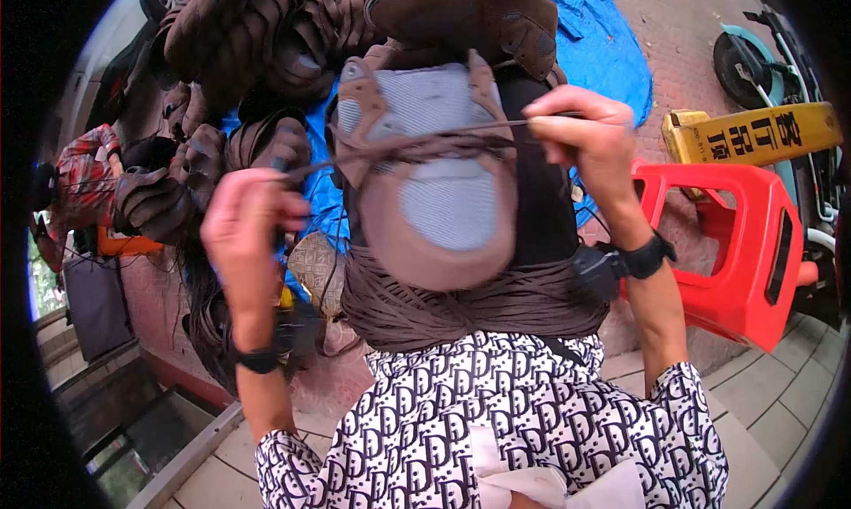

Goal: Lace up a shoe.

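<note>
A brown shoe upper [390, 230] with grey mesh panels lies before me, its toe toward my body. A dark brown shoelace [465, 132] crosses it and stretches out to both sides. My right hand [589, 141] pinches the lace's right end between thumb and fingers, above the upper's right side. On the left, my left hand [248, 217] is closed on the other end of the lace, its fingers smeared by motion. A thick bundle of brown laces [550, 301] lies across my lap, partly beneath the toe.
Stacks of brown shoe uppers [230, 35] lie at the far left, and more uppers [470, 13] lie straight ahead on a blue tarp [603, 48]. To my right are a red plastic stool [753, 243] and a yellow box [753, 135]. Another person [84, 181] sits far left.
</note>
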Action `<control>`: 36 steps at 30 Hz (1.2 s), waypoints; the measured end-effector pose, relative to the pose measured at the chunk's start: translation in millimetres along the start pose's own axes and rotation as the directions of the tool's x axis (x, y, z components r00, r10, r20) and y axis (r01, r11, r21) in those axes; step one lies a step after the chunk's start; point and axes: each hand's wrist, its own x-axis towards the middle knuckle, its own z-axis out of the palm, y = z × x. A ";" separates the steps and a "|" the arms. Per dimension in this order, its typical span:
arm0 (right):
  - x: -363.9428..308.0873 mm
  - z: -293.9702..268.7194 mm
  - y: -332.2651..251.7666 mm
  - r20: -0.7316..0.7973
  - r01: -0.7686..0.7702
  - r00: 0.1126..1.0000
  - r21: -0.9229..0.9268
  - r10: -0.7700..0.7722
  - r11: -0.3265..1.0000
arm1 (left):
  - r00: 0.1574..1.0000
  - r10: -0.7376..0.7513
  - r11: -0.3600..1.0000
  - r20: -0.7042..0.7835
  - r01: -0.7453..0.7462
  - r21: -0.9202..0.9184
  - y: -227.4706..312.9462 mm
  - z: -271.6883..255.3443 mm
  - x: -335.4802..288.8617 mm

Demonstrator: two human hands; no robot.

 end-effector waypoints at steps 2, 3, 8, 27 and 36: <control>-2.0 -27.8 13.7 -0.082 -0.092 0.992 0.001 0.091 0.996 | 0.981 0.024 0.999 -0.194 -0.028 -0.022 -25.9 -65.1 15.1; -3.7 -41.9 23.0 -0.136 -0.120 0.983 0.003 0.119 0.993 | 0.958 0.032 0.999 -0.286 -0.024 0.033 -42.4 -102.3 23.1; 7.8 -199.5 69.9 -0.523 -0.085 0.851 -0.032 0.056 0.996 | 0.802 -0.051 0.959 -0.596 0.205 0.195 -114.8 -301.5 16.4; 29.8 -23.3 -30.6 0.437 0.594 0.804 -0.548 -0.403 0.590 | 0.747 0.651 0.196 0.133 -0.335 0.922 -22.1 -143.0 122.4; 42.4 48.9 -26.5 0.627 0.812 0.582 -0.481 -0.518 0.331 | 0.563 0.539 0.382 0.627 -0.826 0.414 2.7 29.5 39.4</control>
